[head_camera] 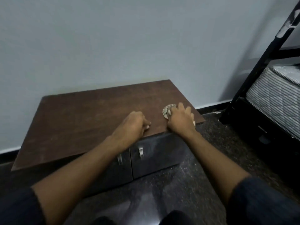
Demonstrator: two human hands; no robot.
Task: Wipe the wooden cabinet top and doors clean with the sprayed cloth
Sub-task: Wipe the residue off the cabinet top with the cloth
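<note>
We judge the cloth [168, 110] soft, light and easily bunched, best held as a wad under the palm; it sits near the right front corner of the cabinet top [90, 114], the right hand [180, 118] pressing it down with fingers curled over it. The left hand [133, 125] rests near the front edge, fingers curled, holding nothing we can see; both forearms reach forward over the doors [154, 156].

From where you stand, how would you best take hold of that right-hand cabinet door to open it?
Grip the metal handle near the right door's inner edge, coming from the front. It stands upright and proud of the flat door, which offers no other hold; hooking fingers behind it should work.
</note>
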